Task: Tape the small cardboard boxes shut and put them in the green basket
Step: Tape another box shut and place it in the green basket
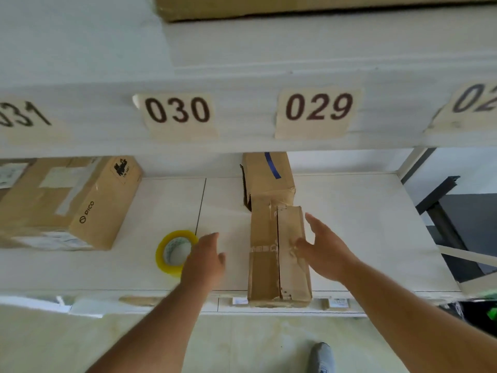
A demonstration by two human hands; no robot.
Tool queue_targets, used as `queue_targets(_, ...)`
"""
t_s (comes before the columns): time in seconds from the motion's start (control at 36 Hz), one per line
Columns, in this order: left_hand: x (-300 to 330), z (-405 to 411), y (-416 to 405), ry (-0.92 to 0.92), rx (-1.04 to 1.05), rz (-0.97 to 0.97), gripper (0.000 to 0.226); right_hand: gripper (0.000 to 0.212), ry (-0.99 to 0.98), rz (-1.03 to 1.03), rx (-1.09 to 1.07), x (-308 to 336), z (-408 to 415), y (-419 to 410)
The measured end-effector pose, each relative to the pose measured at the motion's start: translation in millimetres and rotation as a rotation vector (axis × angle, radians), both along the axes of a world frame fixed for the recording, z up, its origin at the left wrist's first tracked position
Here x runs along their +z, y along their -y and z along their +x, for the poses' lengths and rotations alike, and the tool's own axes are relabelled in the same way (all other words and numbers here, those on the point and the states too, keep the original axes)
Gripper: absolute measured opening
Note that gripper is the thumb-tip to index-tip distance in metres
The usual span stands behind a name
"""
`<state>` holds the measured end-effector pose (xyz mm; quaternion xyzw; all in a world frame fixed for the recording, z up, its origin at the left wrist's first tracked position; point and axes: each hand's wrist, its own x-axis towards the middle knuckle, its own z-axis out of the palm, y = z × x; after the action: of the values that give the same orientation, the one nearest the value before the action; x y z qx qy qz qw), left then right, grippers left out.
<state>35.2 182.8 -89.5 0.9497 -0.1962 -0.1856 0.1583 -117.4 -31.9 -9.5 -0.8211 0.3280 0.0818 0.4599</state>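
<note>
A long narrow cardboard box (269, 254) lies on the white shelf (363, 224), its near end at the front edge, its top flaps meeting along a middle seam. My right hand (324, 251) rests with fingers spread on the box's right side. A yellow-rimmed roll of clear tape (172, 253) lies flat on the shelf left of the box. My left hand (204, 261) is over the tape's right edge with relaxed fingers; I cannot tell whether it touches the roll. A green and black edge, possibly the basket (484, 313), shows at the far right.
A second cardboard box with a blue stripe (266, 176) stands behind the long one. A large taped carton (67, 203) fills the shelf's left part. Number labels 030 (177, 111) and 029 (318, 110) hang on the upper shelf beam. A grey shoe (321, 358) stands on the floor.
</note>
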Motion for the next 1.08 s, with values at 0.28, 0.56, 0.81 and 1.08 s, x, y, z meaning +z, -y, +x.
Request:
queue_targets(0.28,-32,27,-79,0.174,-0.038,0.477,0.053,0.074,-0.073,-0.117,-0.016,9,-36,-9)
queue_targets(0.56,33,18,-64,-0.195,0.195,-0.297,0.01,0.058,-0.039,-0.213,-0.019,51,-54,-21)
queue_targets(0.81,146,-53,-28,-0.644,0.258,-0.83,0.021,0.037,0.127,-0.107,0.004,86,-39,-79)
queue_targets(1.08,193,-106,-23,-0.591,0.119,-0.873,0.037,0.021,0.283,0.002,0.117,117,-61,-103)
